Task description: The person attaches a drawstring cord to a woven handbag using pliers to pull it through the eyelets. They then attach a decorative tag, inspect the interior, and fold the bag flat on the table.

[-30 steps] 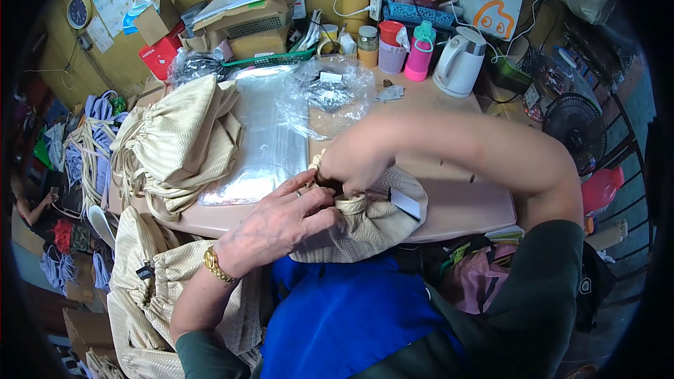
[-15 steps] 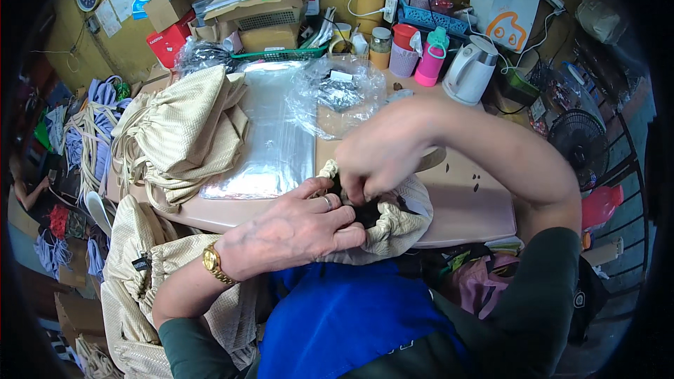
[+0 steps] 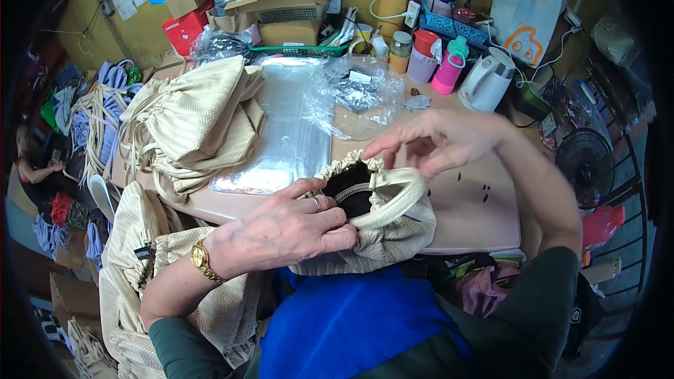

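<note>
A cream woven drawstring bag (image 3: pixel 401 238) with a gathered mouth and dark lining sits at the table's front edge, close to my blue apron. My left hand (image 3: pixel 281 228), with a gold watch at the wrist, grips the left side of its rim; some of its fingertips are hidden in the mouth. A padded cream handle (image 3: pixel 393 203) loops up over the opening on the right. Above the far right rim is my right hand (image 3: pixel 442 142), fingers apart and curved, the index finger stretched toward the gathered edge. I cannot tell whether that fingertip touches it.
Similar cream bags (image 3: pixel 193 109) lie stacked at the left, with more bags (image 3: pixel 133 267) by my left arm. Clear plastic sleeves (image 3: pixel 281 140) and a crumpled plastic bag (image 3: pixel 358 98) lie ahead. A kettle (image 3: pixel 489 78) and a pink bottle (image 3: pixel 448 70) stand at the back right.
My right hand has come up out of the bag's mouth and spread its fingers. The handle now stands up over the opening, which shows wider. My left hand keeps its grip.
</note>
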Demonstrator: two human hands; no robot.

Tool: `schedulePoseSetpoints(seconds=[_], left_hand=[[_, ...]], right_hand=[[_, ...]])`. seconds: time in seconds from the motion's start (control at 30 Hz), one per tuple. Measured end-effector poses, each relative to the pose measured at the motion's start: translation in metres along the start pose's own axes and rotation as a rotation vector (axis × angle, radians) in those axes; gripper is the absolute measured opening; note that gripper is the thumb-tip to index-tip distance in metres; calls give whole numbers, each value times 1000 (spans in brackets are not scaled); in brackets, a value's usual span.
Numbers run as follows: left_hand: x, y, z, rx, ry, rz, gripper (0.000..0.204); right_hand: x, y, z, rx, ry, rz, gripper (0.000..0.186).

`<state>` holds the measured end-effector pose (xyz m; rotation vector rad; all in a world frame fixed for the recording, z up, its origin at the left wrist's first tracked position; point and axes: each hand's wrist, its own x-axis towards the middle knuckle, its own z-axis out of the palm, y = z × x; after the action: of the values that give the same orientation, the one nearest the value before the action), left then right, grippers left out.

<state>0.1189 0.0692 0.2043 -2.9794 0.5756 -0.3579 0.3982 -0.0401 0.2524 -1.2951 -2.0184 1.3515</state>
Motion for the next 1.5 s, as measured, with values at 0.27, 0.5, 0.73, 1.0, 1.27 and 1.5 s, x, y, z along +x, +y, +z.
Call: schedulePoseSetpoints(seconds=[0.27,0.5,0.73,1.0,1.27,1.5], left_hand=[[9,10,-12,-181,-3,123,13],[-11,-28,-22,-77,-232,-198,20],[-9,-20,0,169,-278,-231,21],[18,-5,-10,-309,-129,-211,30],[64,-45,52,-156,125,-466,30],[44,-61,48,-482,73,-628,20]], right_hand=[[52,7,68,-447,-211,111,18],[38,-18,44,-1127,72,433,36],[33,17,57,-1258,94,16,33],[48,-8,64,-738,-97,241,37],[32,4,126,-1095,415,-105,29],[7,17,130,-584,737,65,26]])
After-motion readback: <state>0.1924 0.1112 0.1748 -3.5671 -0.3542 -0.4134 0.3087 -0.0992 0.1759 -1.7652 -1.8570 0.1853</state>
